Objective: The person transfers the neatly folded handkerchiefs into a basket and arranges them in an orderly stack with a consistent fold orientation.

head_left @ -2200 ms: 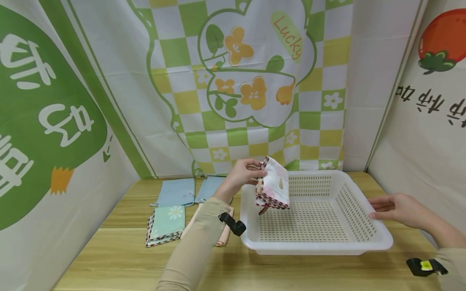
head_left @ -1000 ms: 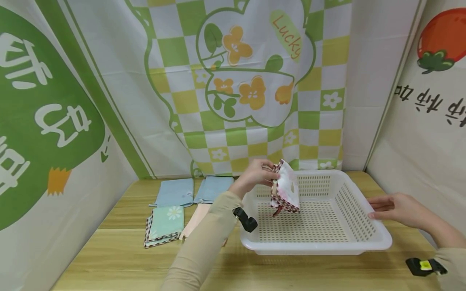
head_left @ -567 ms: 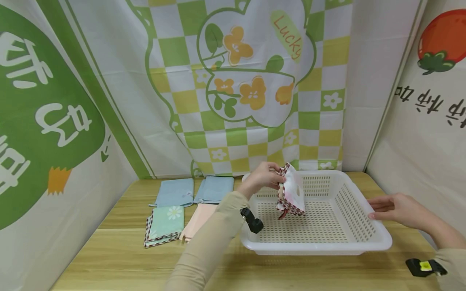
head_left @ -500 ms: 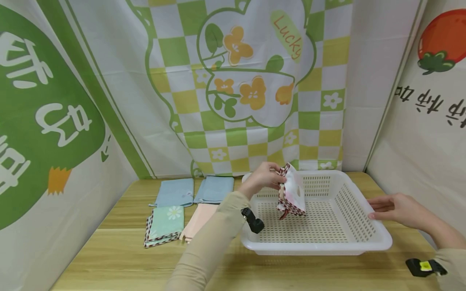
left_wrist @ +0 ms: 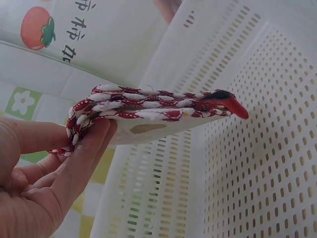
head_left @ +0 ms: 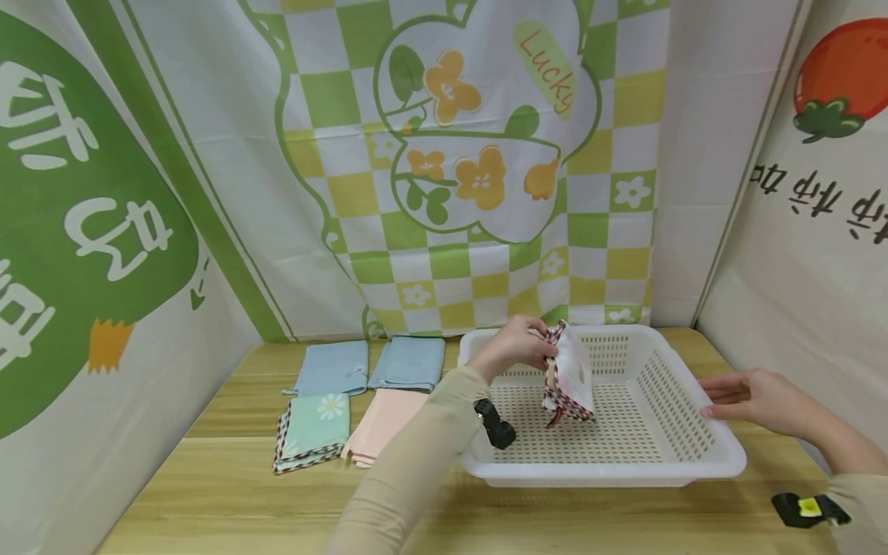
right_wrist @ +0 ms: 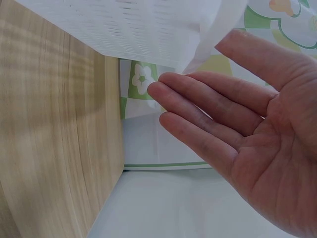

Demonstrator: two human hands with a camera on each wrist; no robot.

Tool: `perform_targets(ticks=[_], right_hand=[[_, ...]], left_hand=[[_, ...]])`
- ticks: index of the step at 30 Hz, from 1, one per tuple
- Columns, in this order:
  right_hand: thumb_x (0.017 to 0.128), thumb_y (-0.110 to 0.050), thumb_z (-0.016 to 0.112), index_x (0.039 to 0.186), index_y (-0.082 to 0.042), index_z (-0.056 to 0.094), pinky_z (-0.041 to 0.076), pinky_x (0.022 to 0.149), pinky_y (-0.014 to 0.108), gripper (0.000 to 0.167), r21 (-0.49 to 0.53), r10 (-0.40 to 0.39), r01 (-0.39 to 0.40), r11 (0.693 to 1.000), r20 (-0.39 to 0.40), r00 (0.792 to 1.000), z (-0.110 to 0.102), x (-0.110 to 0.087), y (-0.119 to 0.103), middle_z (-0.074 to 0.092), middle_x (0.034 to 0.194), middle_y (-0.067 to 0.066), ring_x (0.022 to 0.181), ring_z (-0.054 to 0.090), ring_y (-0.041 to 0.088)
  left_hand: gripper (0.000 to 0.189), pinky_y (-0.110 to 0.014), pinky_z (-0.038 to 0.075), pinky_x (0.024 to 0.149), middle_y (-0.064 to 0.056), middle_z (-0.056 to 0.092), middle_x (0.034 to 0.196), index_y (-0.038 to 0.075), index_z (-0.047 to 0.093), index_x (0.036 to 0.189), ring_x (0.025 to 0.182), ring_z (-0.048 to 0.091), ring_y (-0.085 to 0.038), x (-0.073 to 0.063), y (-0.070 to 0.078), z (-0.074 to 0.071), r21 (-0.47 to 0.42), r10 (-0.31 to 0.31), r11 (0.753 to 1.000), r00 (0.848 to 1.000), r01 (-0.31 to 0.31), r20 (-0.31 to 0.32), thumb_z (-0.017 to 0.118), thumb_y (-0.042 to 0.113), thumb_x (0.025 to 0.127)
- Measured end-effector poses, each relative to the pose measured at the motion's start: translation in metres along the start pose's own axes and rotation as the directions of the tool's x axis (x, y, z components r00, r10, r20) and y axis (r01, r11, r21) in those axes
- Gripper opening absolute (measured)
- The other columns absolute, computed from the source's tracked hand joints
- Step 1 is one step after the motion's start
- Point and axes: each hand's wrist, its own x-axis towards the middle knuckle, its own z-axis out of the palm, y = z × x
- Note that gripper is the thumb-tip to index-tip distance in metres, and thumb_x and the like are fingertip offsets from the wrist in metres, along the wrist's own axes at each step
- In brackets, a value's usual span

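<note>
Left hand (head_left: 519, 347) pinches cloth (head_left: 576, 374) over basket (head_left: 603, 470); right hand (head_left: 770, 401) straight-fingered, seemingly touching rim (head_left: 727, 453).

Soft, even light is filling the head view, while both wrist views are looking dimmer — a faint shadow (right_wrist: 91, 96) darkening the table (right_wrist: 44, 163) beside the basket (right_wrist: 143, 29).

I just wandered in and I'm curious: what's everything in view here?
Table: 1, tan, foreground
Basket: 1, white, on table
Patterned cloth: 1, white-pink, over basket
Blue cloths: 2, blue, left of basket
Green cloth: 1, green, nearer front
Peach cloth: 1, peach, beside green cloth
Checked hanging: 1, green-yellow-white, behind table
Side hangings: 2, mostly green left, whitish right
Sleeves: 2, beige, on arms
Wrist devices: 2, black, at wrists
Left hand: 1, bare, pinching patterned cloth
Right hand: 1, bare, at basket's right rim
</note>
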Motion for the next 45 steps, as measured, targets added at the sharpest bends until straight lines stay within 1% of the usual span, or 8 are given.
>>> perform_targets(ticks=[7,15,20,24,28,32,39,45], right_hand=[[0.085,-0.034,0.070,0.123,0.008,0.058,0.054,0.067,0.023,0.058,0.006,0.000,0.000,1.000,-0.004,1.000,0.001,0.000,0.001,0.069,0.107,0.017,0.088,0.068,0.015],[0.085,-0.037,0.070,0.123,0.009,0.057,0.055,0.067,0.025,0.062,0.023,0.006,-0.006,1.000,0.002,1.000,0.000,0.001,0.000,0.069,0.107,0.018,0.091,0.068,0.021],[0.084,-0.037,0.070,0.123,0.009,0.057,0.055,0.067,0.025,0.061,0.012,-0.002,0.002,1.000,-0.008,1.000,0.000,0.001,0.001,0.069,0.107,0.018,0.092,0.068,0.025],[0.084,-0.036,0.071,0.122,0.008,0.058,0.054,0.067,0.024,0.060,0.006,0.000,0.000,1.000,-0.013,1.000,0.001,0.001,0.001,0.069,0.107,0.018,0.092,0.068,0.023],[0.085,-0.035,0.071,0.122,0.008,0.058,0.054,0.067,0.023,0.059,0.005,-0.002,0.002,1.000,-0.010,1.000,0.001,0.001,0.001,0.069,0.107,0.018,0.090,0.068,0.020],[0.085,-0.035,0.070,0.122,0.008,0.058,0.054,0.067,0.023,0.058,0.003,-0.002,0.002,1.000,-0.007,1.000,0.001,0.001,0.000,0.069,0.107,0.018,0.089,0.068,0.018],[0.085,-0.035,0.070,0.122,0.008,0.058,0.053,0.067,0.022,0.058,0.004,0.000,0.000,1.000,-0.010,1.000,0.001,0.000,0.000,0.069,0.107,0.017,0.088,0.068,0.015],[0.085,-0.035,0.071,0.122,0.008,0.058,0.054,0.067,0.024,0.059,0.002,0.005,-0.005,1.000,-0.011,1.000,0.001,0.000,0.001,0.069,0.107,0.017,0.090,0.068,0.019]], left_hand=[[0.024,-0.033,0.059,0.060,-0.006,0.057,0.065,0.005,0.047,0.080,0.048,0.059,-0.017,0.003,0.000,0.007,0.013,-0.013,1.000,1.000,0.013,0.009,0.065,-0.012,0.079],[0.023,-0.031,0.057,0.058,-0.008,0.055,0.071,0.003,0.047,0.086,0.051,0.060,-0.018,0.008,-0.004,0.014,-0.001,-0.033,0.999,0.999,0.033,0.033,0.065,-0.011,0.081],[0.023,-0.035,0.059,0.061,-0.010,0.056,0.072,0.001,0.047,0.083,0.053,0.061,-0.019,0.010,-0.007,0.020,-0.018,-0.024,1.000,0.999,0.025,0.040,0.064,-0.014,0.078],[0.023,-0.034,0.059,0.062,-0.009,0.057,0.071,0.001,0.047,0.083,0.054,0.061,-0.019,0.010,-0.009,0.022,-0.013,-0.033,0.999,0.997,0.034,0.065,0.063,-0.014,0.079],[0.023,-0.034,0.059,0.062,-0.008,0.055,0.071,0.002,0.045,0.082,0.053,0.060,-0.019,0.011,-0.011,0.024,0.001,-0.047,0.999,0.994,0.048,0.099,0.061,-0.015,0.081],[0.025,-0.034,0.059,0.063,-0.008,0.054,0.071,0.003,0.044,0.078,0.054,0.060,-0.019,0.010,-0.013,0.025,0.006,-0.067,0.998,0.991,0.067,0.113,0.059,-0.017,0.081],[0.023,-0.036,0.059,0.066,-0.009,0.055,0.073,0.002,0.045,0.080,0.058,0.062,-0.019,0.011,-0.015,0.025,0.032,-0.086,0.996,0.988,0.083,0.129,0.059,-0.015,0.082],[0.022,-0.036,0.059,0.067,-0.011,0.057,0.077,0.002,0.045,0.082,0.062,0.064,-0.021,0.008,-0.016,0.023,0.081,-0.113,0.991,0.984,0.102,0.141,0.060,-0.014,0.083]])
